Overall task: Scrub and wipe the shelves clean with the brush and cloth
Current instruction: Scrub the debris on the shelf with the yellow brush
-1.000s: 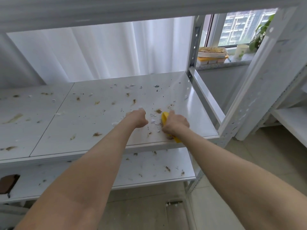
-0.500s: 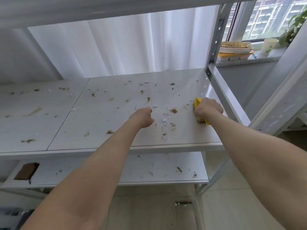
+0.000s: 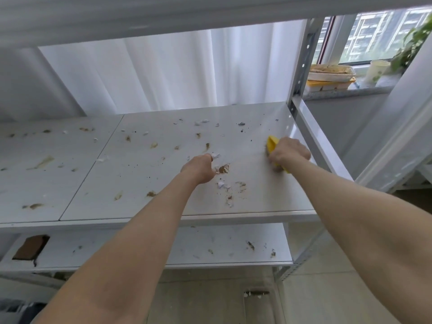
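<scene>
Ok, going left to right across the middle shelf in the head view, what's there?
Long tan smear → left hand → brown crumb pile → yellow brush in the right hand → shelf's right rail.

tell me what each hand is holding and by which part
The right hand grips the yellow brush across its back, mid-body, with both ends sticking out. The left hand is a fist with nothing seen in it.

Both forearms extended forward, hands apart.
Left hand [image 3: 199,168] curled in a fist, wrist straight; right hand [image 3: 288,153] at 3 o'clock of it, fingers clenched over brush [image 3: 271,143].
</scene>
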A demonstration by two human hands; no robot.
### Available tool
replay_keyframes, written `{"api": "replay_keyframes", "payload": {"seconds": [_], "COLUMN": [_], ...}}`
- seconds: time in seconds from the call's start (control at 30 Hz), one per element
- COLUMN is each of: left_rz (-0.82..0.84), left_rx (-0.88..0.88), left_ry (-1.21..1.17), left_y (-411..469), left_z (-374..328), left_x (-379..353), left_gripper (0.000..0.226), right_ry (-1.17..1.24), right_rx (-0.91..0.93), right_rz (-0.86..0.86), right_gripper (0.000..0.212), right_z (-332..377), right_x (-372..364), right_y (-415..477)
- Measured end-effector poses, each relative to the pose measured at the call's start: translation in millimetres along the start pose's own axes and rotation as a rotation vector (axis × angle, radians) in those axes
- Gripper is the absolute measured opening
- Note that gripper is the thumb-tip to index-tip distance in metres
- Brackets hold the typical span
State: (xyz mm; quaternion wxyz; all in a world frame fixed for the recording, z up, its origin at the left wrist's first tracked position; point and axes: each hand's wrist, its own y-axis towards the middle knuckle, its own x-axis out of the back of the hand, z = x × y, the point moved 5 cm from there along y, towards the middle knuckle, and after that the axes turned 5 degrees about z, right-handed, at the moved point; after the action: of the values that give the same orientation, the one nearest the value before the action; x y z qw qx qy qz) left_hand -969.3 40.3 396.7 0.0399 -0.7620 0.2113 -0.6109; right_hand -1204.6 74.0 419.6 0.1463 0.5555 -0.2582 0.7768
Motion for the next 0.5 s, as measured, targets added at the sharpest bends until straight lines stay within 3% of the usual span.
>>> {"api": "replay_keyframes", "payload": {"seconds": [0.1, 0.23, 0.37, 0.5], "left_rz": [0.015, 0.021, 0.012, -0.021], "left_rx": [0.020, 0.045, 0.053, 0.052], "left_ry": [0.009, 0.023, 0.035, 0.026], "left_y": [1.4, 4.2, 2.1, -1.6], "left_z": [6.9, 9.6, 1.8, -8.3], "left_x": [-2.8, -3.1, -2.3, 3.3], "left_gripper": [0.046, 0.048, 0.046, 0.038], "right_ry": [0.005, -0.068, -0.090, -0.132], "right_rx": [-0.031, 0.155, 0.264, 0.273], "right_rz": [0.035, 0.078, 0.247, 0.273], "right_gripper": [0.034, 0.032, 0.048, 0.058], "right_z": [-0.9, 53.1, 89.0, 80.4], "right_x": [-9.0, -35.7, -55.9, -56.9], "right_y": [2.3, -19.1, -41.8, -41.4]}}
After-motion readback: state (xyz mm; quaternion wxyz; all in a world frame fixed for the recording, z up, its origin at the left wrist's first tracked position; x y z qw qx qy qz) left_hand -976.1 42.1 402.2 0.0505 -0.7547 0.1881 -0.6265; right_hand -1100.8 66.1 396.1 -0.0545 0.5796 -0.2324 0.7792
